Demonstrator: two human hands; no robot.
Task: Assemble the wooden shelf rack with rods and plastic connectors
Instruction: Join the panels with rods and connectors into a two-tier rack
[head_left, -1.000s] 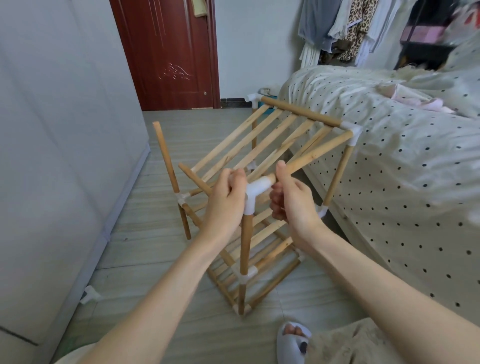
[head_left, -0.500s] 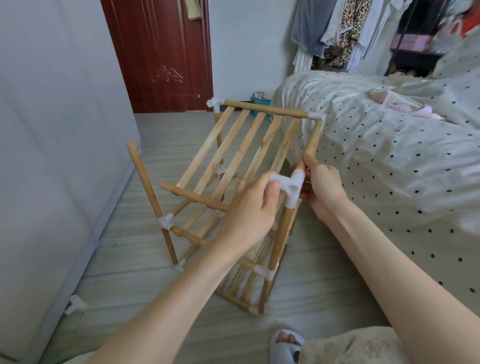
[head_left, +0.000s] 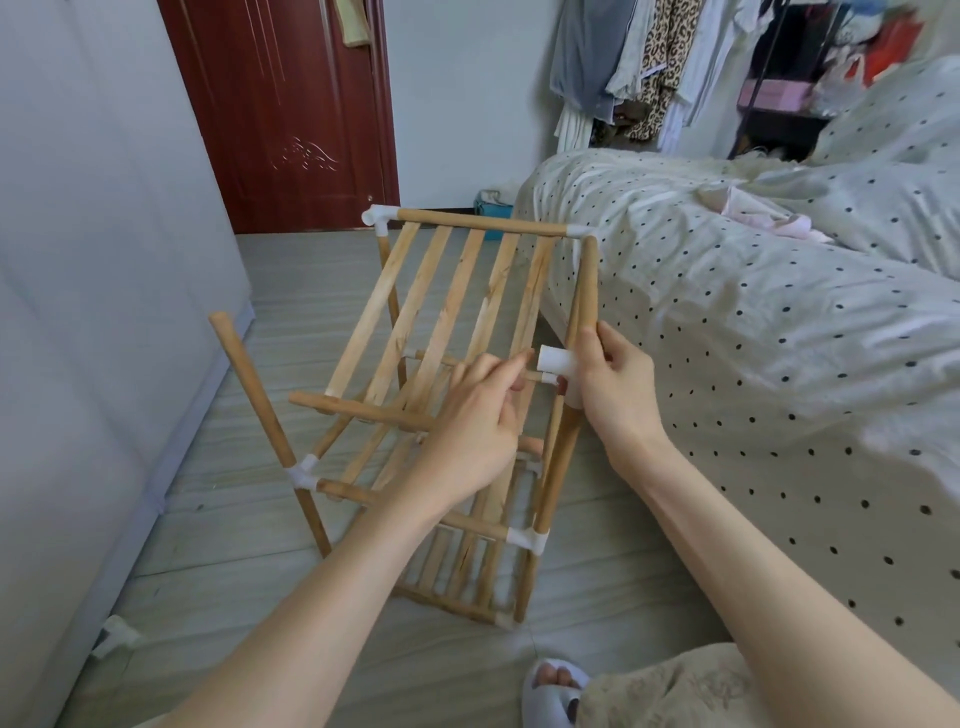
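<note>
The wooden shelf rack (head_left: 457, 291) stands on the floor beside the bed, its slatted top tier tilted. My right hand (head_left: 615, 387) grips the white plastic connector (head_left: 557, 361) on the near right post (head_left: 553, 478), thumb lying along the rod above it. My left hand (head_left: 480, 415) sits just left of the connector, fingers curled, fingertips by its open socket; what they hold is hidden. The front rod (head_left: 358, 410) of the top tier ends loose at its left. A bare post (head_left: 260, 400) rises at the near left.
A polka-dot bed (head_left: 753, 322) borders the rack on the right. The white wardrobe wall (head_left: 104, 260) runs along the left, with a loose white connector (head_left: 117, 634) at its base. A red door (head_left: 291, 114) stands behind. My slippered foot (head_left: 553, 686) is near the rack's base.
The rack has been turned so the top tier now runs away from me. My right hand stays on the connector; my left hand has slid just off it to the left.
</note>
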